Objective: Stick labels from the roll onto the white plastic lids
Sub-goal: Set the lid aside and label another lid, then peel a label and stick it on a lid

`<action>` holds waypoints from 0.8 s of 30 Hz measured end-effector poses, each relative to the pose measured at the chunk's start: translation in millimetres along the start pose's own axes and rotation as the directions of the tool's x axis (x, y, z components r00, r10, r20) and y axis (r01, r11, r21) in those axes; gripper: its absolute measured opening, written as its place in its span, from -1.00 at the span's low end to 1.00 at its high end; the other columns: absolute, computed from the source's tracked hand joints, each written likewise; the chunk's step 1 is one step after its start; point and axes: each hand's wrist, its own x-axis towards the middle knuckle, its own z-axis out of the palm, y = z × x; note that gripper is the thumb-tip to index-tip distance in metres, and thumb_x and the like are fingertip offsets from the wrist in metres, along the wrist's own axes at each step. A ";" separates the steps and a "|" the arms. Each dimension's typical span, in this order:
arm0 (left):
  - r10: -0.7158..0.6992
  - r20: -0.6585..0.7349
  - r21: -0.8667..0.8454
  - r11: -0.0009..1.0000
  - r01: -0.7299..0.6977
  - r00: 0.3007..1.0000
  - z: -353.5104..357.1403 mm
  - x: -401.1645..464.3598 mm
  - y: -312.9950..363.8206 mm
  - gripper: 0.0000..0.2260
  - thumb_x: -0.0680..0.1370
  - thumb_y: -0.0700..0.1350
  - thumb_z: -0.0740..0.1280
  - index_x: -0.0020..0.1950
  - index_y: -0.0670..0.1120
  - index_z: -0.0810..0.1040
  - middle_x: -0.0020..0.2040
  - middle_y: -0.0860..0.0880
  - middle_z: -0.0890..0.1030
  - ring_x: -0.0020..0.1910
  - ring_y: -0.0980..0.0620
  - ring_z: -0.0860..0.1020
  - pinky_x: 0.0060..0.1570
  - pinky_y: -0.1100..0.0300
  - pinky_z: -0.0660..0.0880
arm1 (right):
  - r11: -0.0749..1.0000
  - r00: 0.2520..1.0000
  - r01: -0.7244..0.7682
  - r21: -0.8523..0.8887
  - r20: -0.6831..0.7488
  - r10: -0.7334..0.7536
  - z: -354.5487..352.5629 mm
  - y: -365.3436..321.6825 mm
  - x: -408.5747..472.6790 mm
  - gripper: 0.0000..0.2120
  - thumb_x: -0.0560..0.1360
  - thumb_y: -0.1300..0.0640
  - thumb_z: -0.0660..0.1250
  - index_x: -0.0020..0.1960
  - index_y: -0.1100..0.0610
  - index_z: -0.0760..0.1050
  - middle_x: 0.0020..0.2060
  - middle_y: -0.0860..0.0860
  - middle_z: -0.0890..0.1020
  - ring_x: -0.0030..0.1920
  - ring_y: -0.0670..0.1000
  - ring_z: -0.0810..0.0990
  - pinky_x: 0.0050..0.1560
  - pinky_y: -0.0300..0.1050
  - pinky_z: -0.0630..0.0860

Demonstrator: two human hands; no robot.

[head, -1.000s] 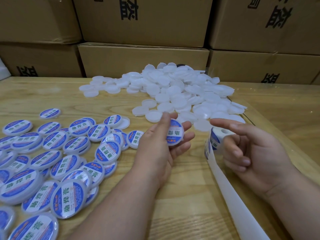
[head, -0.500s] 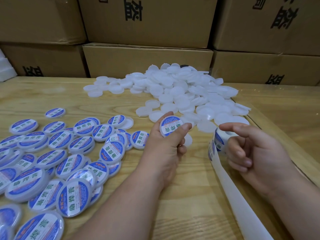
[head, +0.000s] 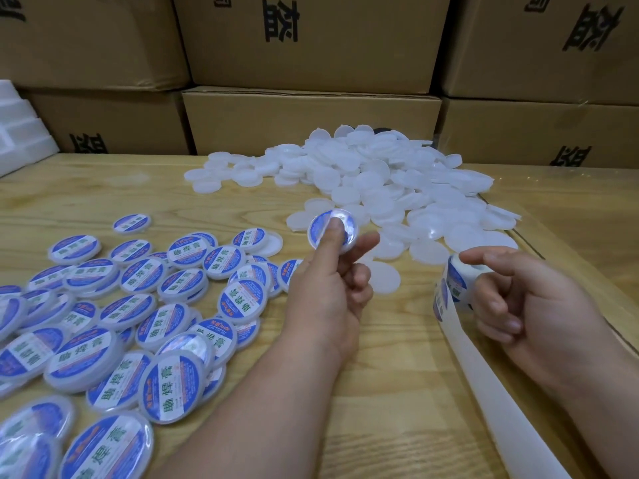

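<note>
Under left hand [head: 328, 292] thumb — lid [head: 332, 233] label half-hidden, blurred

head cam – single view | looks forward-down over table [head: 397, 392] | hands close, cartons [head: 311, 119] behind

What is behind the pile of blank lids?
Stacked cardboard boxes stand behind the blank lids. A small dark thing peeks over the pile; the rest of it is hidden.
</note>
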 end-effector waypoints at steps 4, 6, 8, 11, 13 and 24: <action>0.049 -0.033 -0.122 0.991 -0.052 0.998 -2.1 0.9 4.1 -0.80 0.54 -0.04 0.46 0.12 -0.05 0.60 0.01 0.00 0.74 -0.47 0.16 0.42 -0.52 0.36 0.32 | 1.000 1.000 0.010 -0.010 0.010 -0.010 -0.2 2.7 1.7 -0.81 0.46 0.07 0.29 -0.13 0.10 0.66 -0.55 0.04 0.33 -0.63 -0.04 0.14 -0.58 -0.27 0.16; 0.083 -0.097 -0.174 0.980 -0.099 0.992 -2.0 2.8 6.4 -0.57 0.43 -0.08 0.52 0.28 -0.11 0.59 -0.03 0.04 0.73 -0.44 0.18 0.43 -0.50 0.36 0.35 | 1.000 1.000 0.011 -0.015 0.008 -0.011 1.8 2.9 1.9 -0.81 0.43 0.06 0.30 -0.14 0.10 0.66 -0.55 0.04 0.33 -0.63 -0.04 0.14 -0.58 -0.28 0.15; 0.102 -0.152 -0.228 0.964 -0.136 0.983 -3.1 4.7 9.0 -0.49 0.41 -0.15 0.55 0.35 -0.11 0.57 -0.11 0.06 0.69 -0.42 0.19 0.46 -0.48 0.35 0.38 | 1.000 1.000 0.018 -0.025 0.000 -0.018 2.8 2.9 1.5 -0.81 0.46 0.07 0.29 -0.14 0.09 0.66 -0.55 0.04 0.33 -0.63 -0.04 0.14 -0.57 -0.28 0.14; 0.097 -0.158 -0.282 0.949 -0.139 0.983 -4.4 2.8 10.8 -0.50 0.47 -0.18 0.51 0.39 -0.04 0.52 -0.10 0.09 0.72 -0.36 0.19 0.57 -0.42 0.34 0.42 | 0.997 0.998 0.036 -0.073 -0.042 -0.039 2.7 3.5 0.4 -0.80 0.54 0.13 0.27 -0.14 0.11 0.65 -0.55 0.07 0.35 -0.62 -0.03 0.14 -0.57 -0.28 0.12; 0.104 -0.118 -0.262 0.956 -0.132 0.987 -4.3 0.4 11.7 -0.56 0.54 -0.12 0.45 0.41 -0.02 0.47 -0.03 0.07 0.74 -0.32 0.17 0.61 -0.38 0.33 0.45 | 0.990 0.996 0.056 -0.131 -0.069 -0.065 4.2 3.3 -0.8 -0.79 0.56 0.18 0.26 -0.15 0.14 0.65 -0.56 0.09 0.36 -0.61 -0.01 0.15 -0.58 -0.28 0.14; 0.295 0.423 0.900 -0.021 -0.436 0.857 -6.0 -15.8 -22.4 -0.58 0.55 -0.07 0.30 0.40 0.17 0.45 0.31 0.25 0.51 0.34 0.19 0.33 0.33 0.35 0.22 | 0.929 0.989 0.056 -0.366 -0.110 -0.103 10.7 1.0 -6.2 -0.60 0.56 0.10 0.29 -0.45 0.07 0.36 -0.56 0.11 0.39 -0.59 0.00 0.22 -0.60 -0.25 0.19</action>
